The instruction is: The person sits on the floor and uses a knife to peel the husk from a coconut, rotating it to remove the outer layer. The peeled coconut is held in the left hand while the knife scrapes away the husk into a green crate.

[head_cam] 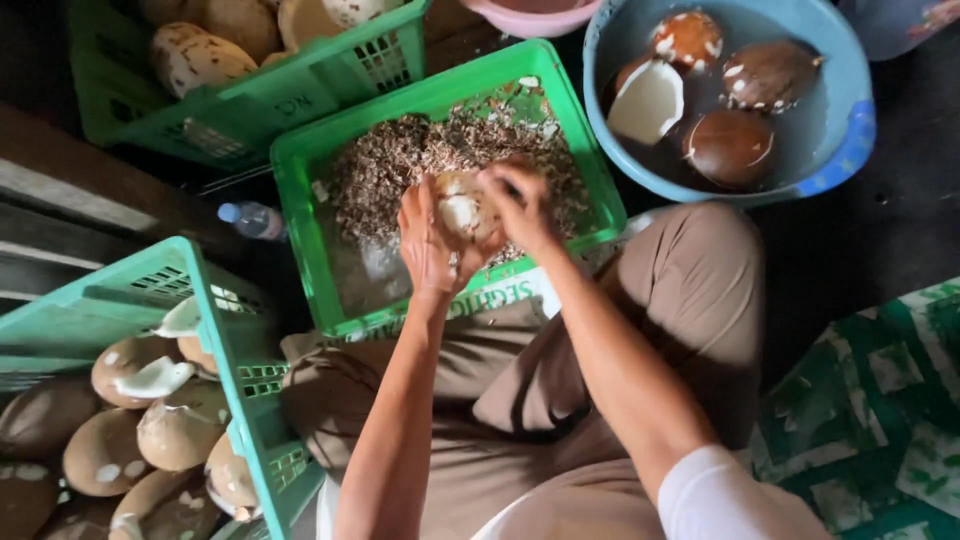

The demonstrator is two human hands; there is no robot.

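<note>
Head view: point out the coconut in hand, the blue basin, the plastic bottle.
coconut (462,208), head view, pale peeled face between both hands.
blue basin (850,150), head view, right rim.
plastic bottle (255,220), head view, clear body beside blue cap.

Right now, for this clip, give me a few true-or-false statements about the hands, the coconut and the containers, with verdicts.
1. Both hands, left hand and right hand, grip one coconut. True.
2. The coconut is held over the blue basin. False: it is over the middle green crate, which holds brown shavings.
3. The blue basin holds coconuts in water. True.
4. The crate at lower left is empty. False: it holds brown coconuts.
5. A plastic bottle lies left of the middle crate. True.
</note>
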